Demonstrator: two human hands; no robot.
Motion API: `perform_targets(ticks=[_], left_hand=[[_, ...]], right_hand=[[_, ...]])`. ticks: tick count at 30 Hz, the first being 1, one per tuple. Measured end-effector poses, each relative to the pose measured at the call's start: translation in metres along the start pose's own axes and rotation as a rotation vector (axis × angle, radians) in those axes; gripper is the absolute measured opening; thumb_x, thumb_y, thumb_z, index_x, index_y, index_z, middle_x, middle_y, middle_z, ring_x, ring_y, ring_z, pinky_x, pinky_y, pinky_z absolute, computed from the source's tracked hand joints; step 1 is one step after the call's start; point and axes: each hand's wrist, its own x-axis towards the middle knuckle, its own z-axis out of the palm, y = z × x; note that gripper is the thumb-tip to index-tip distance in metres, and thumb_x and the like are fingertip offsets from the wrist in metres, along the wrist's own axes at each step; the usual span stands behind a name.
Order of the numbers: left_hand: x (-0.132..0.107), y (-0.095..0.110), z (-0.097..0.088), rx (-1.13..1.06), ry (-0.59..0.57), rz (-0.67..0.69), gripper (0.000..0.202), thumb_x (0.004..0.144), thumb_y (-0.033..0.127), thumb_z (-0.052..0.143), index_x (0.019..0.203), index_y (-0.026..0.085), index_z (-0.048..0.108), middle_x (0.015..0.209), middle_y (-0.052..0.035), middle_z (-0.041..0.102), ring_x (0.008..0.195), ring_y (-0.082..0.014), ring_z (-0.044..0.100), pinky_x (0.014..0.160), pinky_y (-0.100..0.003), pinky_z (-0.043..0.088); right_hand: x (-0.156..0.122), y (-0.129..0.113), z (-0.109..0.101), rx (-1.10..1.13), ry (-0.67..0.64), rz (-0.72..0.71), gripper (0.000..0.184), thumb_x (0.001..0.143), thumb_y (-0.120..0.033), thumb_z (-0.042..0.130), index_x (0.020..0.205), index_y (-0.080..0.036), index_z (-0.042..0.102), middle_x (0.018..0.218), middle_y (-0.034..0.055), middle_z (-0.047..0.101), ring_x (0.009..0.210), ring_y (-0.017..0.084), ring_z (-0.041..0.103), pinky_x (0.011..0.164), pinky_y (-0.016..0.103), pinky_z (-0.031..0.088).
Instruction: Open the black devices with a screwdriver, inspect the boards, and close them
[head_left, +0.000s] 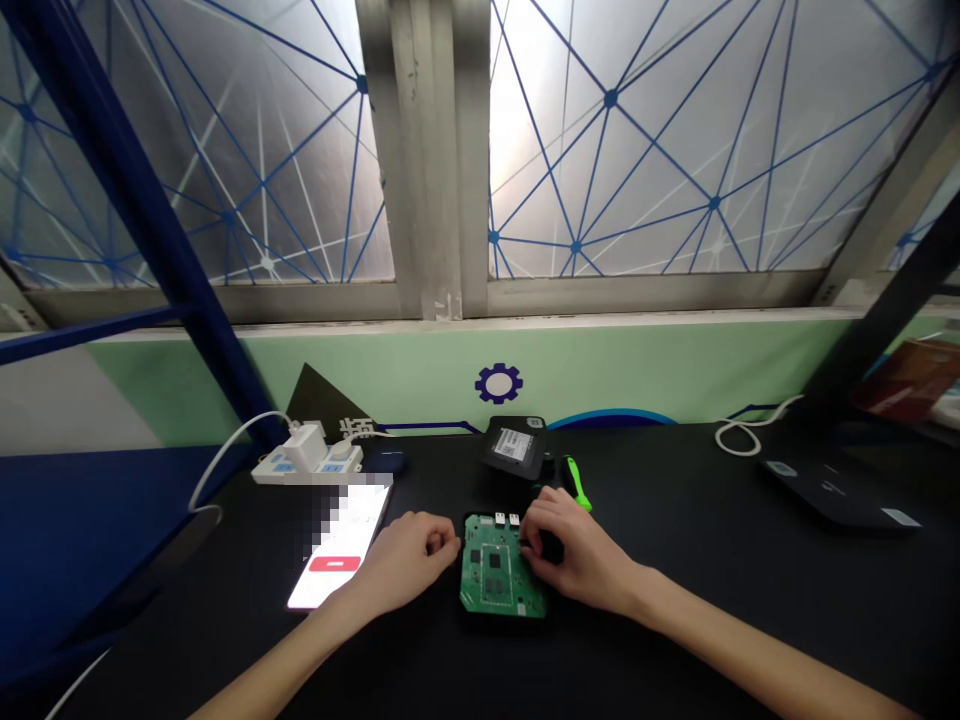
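A green circuit board [495, 580] lies in a black case half on the black table. My left hand [409, 565] rests at the board's left edge with its fingers curled, thumb and forefinger touching the rim. My right hand [574, 550] sits at the board's right edge, fingers bent down onto the board and case near the rear ports. What the fingertips pinch, if anything, is hidden. A black case lid [514, 445] with a white label lies just behind the board. A green-handled screwdriver [576, 482] lies behind my right hand.
A lit phone [341, 550] lies left of my left hand. A white power strip [307, 458] with a plugged adapter and cable sits at the back left. A flat black device [836, 490] and a coiled white cable [739, 435] are at the right. A blue rack post [150, 220] stands left.
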Motion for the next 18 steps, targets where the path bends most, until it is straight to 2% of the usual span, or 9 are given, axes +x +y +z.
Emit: perform_targets(ticks=[12,18], left_hand=[[-0.0010,0.0037,-0.0021,0.005,-0.001,-0.009,0.034,0.094,0.040,0.049,0.067,0.021,0.058,0.060,0.0024,0.056,0.057,-0.0156,0.052,0.052,-0.025,0.026],[-0.0014,0.0048,-0.0026,0.001,-0.009,-0.020,0.033,0.093,0.040,0.049,0.068,0.021,0.059,0.060,0.0018,0.058,0.057,-0.0162,0.054,0.052,-0.025,0.026]], right_hand=[[0.0010,0.0006,-0.0006,-0.012,-0.003,0.013,0.026,0.073,0.001,0.062,0.071,-0.021,0.047,0.079,0.0007,0.061,0.081,0.020,0.053,0.076,0.035,0.043],[-0.0003,0.0014,-0.0032,0.007,0.028,0.017,0.023,0.080,-0.006,0.066,0.076,-0.021,0.049,0.084,0.0015,0.063,0.083,0.021,0.055,0.076,0.035,0.044]])
